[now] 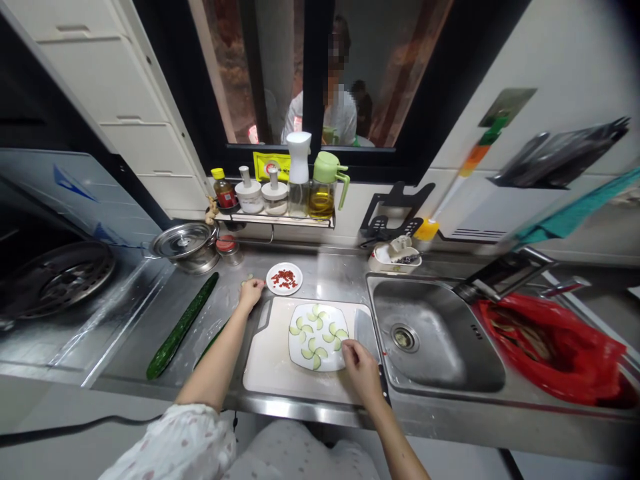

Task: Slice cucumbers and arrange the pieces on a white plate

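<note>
A squarish white plate (301,359) lies on the pale cutting board (270,380). On it are several pinwheel clusters of thin cucumber slices (315,348). My right hand (361,368) is at the plate's right rim, fingers curled together; whatever is between them is hidden. Just left of a small round dish (270,283) of chopped red pieces (284,279), my left hand (251,293) is closed, its fingertips pinched. I cannot make out anything in that pinch. A knife (367,330) rests along the board's right side, partly behind my right hand.
A whole cucumber (183,327) lies on the steel counter, another green piece (207,347) partly behind my left forearm. At right are the sink (440,353) and a red plastic bag (555,353). A lidded pot (187,247) and seasoning rack (280,217) stand behind.
</note>
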`<state>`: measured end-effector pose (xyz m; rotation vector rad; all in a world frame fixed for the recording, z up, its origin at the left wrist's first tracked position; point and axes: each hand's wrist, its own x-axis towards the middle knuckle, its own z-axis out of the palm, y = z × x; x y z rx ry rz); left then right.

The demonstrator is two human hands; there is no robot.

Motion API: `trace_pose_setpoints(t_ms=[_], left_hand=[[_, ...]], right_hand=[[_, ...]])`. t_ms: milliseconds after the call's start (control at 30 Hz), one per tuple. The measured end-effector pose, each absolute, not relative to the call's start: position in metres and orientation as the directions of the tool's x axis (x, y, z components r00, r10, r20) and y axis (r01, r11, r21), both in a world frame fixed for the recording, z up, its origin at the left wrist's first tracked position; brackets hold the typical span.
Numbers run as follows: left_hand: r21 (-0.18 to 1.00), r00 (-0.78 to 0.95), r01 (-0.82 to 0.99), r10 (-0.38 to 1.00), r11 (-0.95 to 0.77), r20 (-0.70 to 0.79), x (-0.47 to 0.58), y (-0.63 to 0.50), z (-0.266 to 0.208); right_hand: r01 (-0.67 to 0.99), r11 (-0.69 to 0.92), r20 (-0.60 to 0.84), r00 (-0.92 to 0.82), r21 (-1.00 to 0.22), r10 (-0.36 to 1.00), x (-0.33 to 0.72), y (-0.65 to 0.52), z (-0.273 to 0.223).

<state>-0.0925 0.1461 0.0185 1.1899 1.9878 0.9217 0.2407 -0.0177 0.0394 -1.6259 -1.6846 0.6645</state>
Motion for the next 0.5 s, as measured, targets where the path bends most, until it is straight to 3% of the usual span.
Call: trace_pose_setpoints(t_ms=[167,267,400,500], left_hand=[[0.896,-0.280,0.379,0.952,0.231,-0.127,-0.067,0.134,0.023],[0.897,-0.144,0.428,0.988,0.115,-0.058,-0.047,0.122,0.038],[0.727,0.063,0.681,0.996,-0.089,0.063,-0.022,0.103,0.065],[0.562,0.189,0.804,0.980,-0.193,0.067,-0.006,0.090,0.084]], right_hand=[[0.636,0.175,0.183,-0.053,-0.751,0.982,0.223,0.011,0.062],[0.647,0.262,0.243,-0.120,-0.717,0.963,0.210,0.034,0.084],[0.691,0.366,0.273,-0.247,-0.623,0.930,0.196,0.061,0.109],[0.734,0.432,0.253,-0.349,-0.524,0.902,0.190,0.075,0.116]])
